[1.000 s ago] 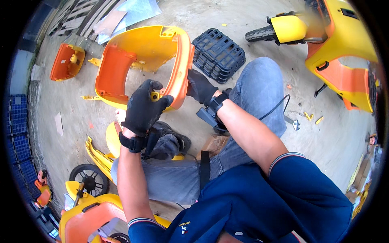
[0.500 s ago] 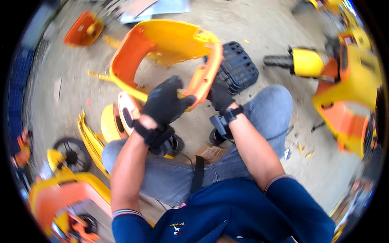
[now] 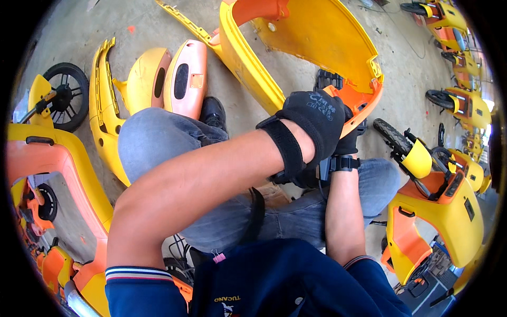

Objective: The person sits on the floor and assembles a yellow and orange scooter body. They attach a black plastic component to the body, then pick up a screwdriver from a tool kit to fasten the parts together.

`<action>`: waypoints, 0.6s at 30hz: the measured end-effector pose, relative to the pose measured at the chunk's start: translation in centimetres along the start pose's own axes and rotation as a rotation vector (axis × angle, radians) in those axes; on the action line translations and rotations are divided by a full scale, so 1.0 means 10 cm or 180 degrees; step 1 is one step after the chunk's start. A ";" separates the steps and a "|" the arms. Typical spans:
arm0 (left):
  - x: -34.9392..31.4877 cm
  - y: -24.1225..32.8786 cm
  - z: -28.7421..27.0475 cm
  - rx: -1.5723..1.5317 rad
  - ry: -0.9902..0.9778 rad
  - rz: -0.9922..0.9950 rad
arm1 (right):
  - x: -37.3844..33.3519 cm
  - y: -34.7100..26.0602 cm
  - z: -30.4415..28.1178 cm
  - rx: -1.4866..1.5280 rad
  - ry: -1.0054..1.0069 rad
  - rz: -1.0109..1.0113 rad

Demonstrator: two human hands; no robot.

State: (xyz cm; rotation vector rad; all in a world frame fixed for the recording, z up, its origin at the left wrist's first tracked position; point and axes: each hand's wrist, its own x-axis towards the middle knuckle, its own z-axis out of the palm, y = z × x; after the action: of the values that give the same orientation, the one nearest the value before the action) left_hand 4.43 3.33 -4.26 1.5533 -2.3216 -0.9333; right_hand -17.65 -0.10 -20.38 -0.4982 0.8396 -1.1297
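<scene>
Yellow scooter body panel [image 3: 311, 42] gripped by gloved hands.
Left hand [image 3: 311, 119] closed over panel's orange lower edge; right hand [image 3: 348, 143] just beneath, finger state impossible to tell.

The scene is lit by bright, even daylight from above. Only soft, short shadows are cast on the concrete floor [image 3: 74, 31] beside the loose yellow panels [image 3: 105, 100], and a darker shade is held beneath the bent knees. A mild sheen is seen on the large yellow body shell [image 3: 317, 37] near the upper edge, while the far right edge is washed out by glare. Strong fisheye distortion is shown: straight lines are bent toward the rim, and the picture is closed in a black circular border. The centre is rendered sharply; slight softness is noticed at the rim.
</scene>
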 end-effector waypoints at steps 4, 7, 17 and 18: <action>-0.02 -0.02 0.06 -0.0257 0.0068 -0.0013 | 0.01 -0.06 0.04 0.0569 0.0557 0.0337; -0.06 -0.05 0.10 -0.0299 0.0193 0.0017 | 0.06 -0.16 0.09 0.1975 0.1304 0.1099; -0.05 -0.06 -0.04 -0.0129 -0.0111 0.0204 | 0.16 0.11 -0.14 0.0064 0.0034 -0.0039; -0.08 -0.07 -0.03 -0.0043 -0.0011 0.0170 | 0.15 0.08 -0.16 0.0075 0.0036 -0.0028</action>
State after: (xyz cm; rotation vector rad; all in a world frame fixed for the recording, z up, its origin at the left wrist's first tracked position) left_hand 5.45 3.72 -4.29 1.4779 -2.3420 -0.9379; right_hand -18.16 -1.06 -22.43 -0.4768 0.8338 -1.1500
